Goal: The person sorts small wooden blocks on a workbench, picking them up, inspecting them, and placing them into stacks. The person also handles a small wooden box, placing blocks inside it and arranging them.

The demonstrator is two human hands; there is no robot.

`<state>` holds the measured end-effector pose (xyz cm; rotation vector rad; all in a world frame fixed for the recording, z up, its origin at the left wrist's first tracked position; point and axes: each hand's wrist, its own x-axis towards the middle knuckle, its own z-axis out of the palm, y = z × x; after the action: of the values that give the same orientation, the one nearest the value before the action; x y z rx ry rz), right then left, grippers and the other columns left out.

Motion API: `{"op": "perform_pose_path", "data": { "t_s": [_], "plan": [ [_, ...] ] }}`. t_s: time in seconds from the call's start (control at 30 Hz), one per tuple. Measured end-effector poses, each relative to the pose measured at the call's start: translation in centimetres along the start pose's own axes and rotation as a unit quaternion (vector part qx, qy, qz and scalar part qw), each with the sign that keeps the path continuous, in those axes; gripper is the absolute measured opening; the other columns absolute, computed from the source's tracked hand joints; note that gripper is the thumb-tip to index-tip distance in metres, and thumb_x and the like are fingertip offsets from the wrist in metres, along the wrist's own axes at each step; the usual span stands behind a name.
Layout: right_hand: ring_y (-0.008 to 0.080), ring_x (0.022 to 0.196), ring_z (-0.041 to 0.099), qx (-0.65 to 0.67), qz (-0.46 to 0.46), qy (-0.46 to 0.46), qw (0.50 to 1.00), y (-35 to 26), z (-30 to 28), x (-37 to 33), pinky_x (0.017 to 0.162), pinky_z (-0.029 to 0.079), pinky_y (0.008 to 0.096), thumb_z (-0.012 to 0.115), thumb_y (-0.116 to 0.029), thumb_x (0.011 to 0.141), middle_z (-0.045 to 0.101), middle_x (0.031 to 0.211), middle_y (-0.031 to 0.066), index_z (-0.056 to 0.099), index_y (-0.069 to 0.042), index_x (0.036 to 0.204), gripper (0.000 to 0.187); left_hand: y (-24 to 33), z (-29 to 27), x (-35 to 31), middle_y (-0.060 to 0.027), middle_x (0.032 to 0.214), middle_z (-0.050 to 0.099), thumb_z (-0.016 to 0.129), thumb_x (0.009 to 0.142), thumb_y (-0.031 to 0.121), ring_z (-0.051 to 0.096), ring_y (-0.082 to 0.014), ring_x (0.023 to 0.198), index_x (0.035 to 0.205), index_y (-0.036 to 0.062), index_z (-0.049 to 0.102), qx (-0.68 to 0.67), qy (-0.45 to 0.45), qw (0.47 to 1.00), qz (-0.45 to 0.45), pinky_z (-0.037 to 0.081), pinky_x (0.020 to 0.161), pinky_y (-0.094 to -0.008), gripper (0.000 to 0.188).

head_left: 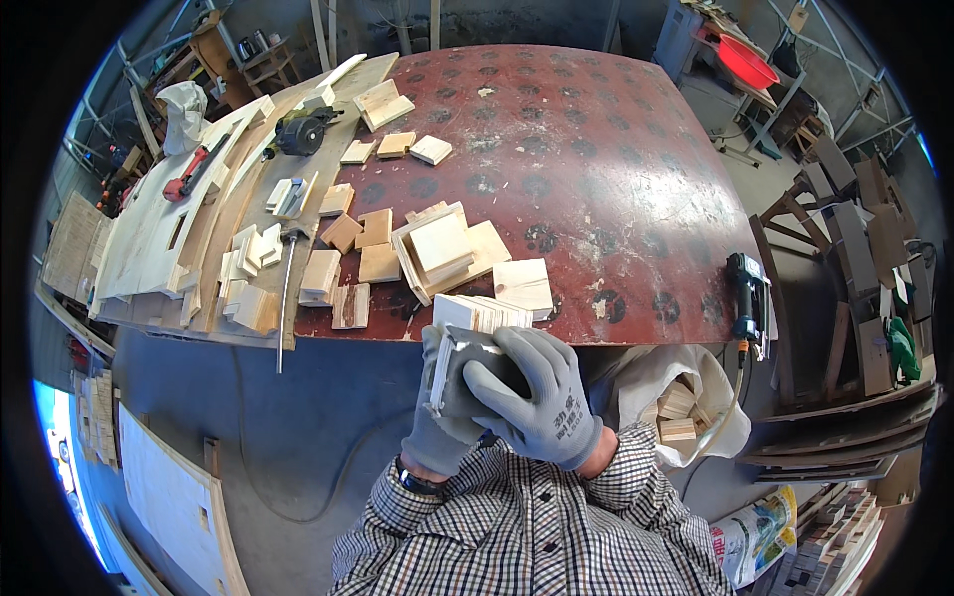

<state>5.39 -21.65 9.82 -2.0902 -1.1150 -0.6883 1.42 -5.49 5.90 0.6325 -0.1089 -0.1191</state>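
Both my hands wear grey work gloves, close together in front of my chest at the red table's near edge. My left hand (434,422) is wrapped round a thin wooden piece (440,372), whose pale edge shows at its left side. From the right, my right hand (537,395) curls over the same wooden piece; its face is shadowed and mostly hidden by the gloves. Just beyond my fingers is a stack of thin wooden pieces (481,313), next to a square wooden block (524,285). Larger wooden blocks (441,246) lie piled behind them.
The red table (616,169) has scattered small blocks (396,144) on its left. Long boards there carry a tape measure (301,131) and a red tool (189,177). A nail gun (745,298) with a hose hangs at the right edge, above a white sack (730,427) of wood pieces.
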Motion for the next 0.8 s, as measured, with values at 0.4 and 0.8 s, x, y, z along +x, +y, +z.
{"op": "perform_pose_path", "data": {
  "t_s": [0.4, 0.8],
  "plan": [
    [0.0316, 0.122, 0.064, -0.01, -0.104, -0.01, 0.994, 0.7, -0.8, 0.2, 0.106, 0.053, 0.0469, 0.074, -0.023, 0.088, 0.059, 0.136, 0.0162, 0.067, -0.033, 0.137, 0.05, 0.1, 0.5, -0.8, -0.0157, 0.157, 0.048, 0.041, 0.11, 0.063, 0.049, -0.0313, 0.145, 0.163, 0.0105, 0.035, 0.107, 0.074, 0.991, -0.035, 0.037, 0.127, -0.0497, 0.075],
    [0.0198, 0.126, 0.057, 0.318, 0.407, 0.208, 0.83, 6.0, -2.5, 0.4, 0.109, 0.046, 0.0351, 0.062, -0.03, 0.108, 0.055, 0.144, 0.0105, 0.04, -0.002, 0.162, 0.065, 1.5, -0.8, -0.3, -0.0138, 0.151, 0.061, 0.042, 0.108, 0.067, 0.064, -0.0358, 0.133, 0.161, 0.0149, 0.043, -0.267, 0.038, 0.963, -0.002, 0.055, 0.111, -0.0536, 0.074]
  ]
}}
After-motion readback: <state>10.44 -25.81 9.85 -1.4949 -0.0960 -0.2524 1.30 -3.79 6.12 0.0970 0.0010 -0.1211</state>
